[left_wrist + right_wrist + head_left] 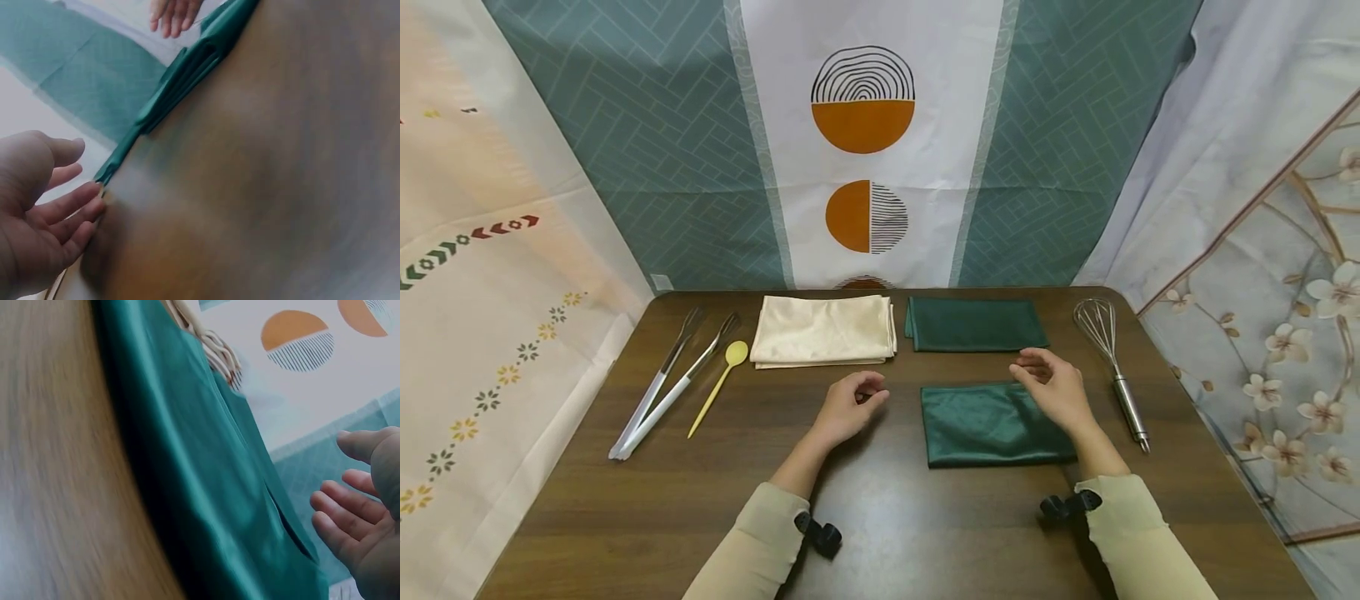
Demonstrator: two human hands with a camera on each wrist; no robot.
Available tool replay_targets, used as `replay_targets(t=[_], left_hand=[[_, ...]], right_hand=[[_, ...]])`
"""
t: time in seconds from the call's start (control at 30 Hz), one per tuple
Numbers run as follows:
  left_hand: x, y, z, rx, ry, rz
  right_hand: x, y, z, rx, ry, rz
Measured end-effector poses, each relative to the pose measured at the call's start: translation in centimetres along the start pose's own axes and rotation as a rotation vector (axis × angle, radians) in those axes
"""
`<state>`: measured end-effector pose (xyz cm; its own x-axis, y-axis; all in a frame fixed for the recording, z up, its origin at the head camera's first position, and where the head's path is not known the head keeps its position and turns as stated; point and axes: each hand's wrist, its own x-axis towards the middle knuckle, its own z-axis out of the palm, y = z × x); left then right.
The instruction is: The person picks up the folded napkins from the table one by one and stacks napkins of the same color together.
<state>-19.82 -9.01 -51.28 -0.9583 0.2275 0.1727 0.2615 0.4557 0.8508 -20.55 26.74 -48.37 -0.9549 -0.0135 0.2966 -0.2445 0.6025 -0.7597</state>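
Note:
Two folded dark green satin cloths lie on the right half of the wooden table, the near cloth (pixel 977 427) in front of the far cloth (pixel 973 325). Over the near cloth's right part hovers my right hand (pixel 1060 390), its fingers loosely bent with nothing between them; in the right wrist view the same hand (pixel 362 512) shows spread fingers beside the green fabric (pixel 206 475). My left hand (pixel 848 408) is at the table's middle, left of the near green cloth, fingers relaxed and holding nothing. A folded cream cloth (pixel 823 331) lies just beyond it.
At the left of the table (pixel 880 533) lie a pair of tongs (pixel 662 383) with white handles and a yellow spoon (pixel 721 385). A wire whisk (pixel 1111 371) lies near the right edge. Patterned curtains (pixel 677 125) hang around the table's back and sides.

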Motion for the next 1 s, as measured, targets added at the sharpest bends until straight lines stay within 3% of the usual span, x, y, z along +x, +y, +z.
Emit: replay_targets(t=[0.17,0.27,0.4,0.57,0.87,1.0], left_hand=[[-0.2,0.4,1.1,0.078,-0.01,0.053],[-0.2,0.6,1.5,0.116,-0.005,0.074],[-0.3,0.7,1.6,0.143,-0.005,0.093],[-0.5,0.9,1.8,0.189,-0.008,0.105],[0.1,1.1,2.7,0.403,-0.144,0.075],[0.4,1.4,2.8,0.422,-0.218,0.084]], right_hand=[[-0.4,1.3,-1.3,-0.077,0.056,0.025],[-0.7,1.9,-2.0,-0.12,0.027,0.084],[-0.8,2.5,-2.9,-0.204,-0.109,0.155],[-1.2,2.7,-3.5,-0.275,-0.287,0.169],[-2.2,0.9,-1.6,-0.254,-0.42,0.202],[-2.0,0.6,-1.4,-0.263,-0.443,0.217]])
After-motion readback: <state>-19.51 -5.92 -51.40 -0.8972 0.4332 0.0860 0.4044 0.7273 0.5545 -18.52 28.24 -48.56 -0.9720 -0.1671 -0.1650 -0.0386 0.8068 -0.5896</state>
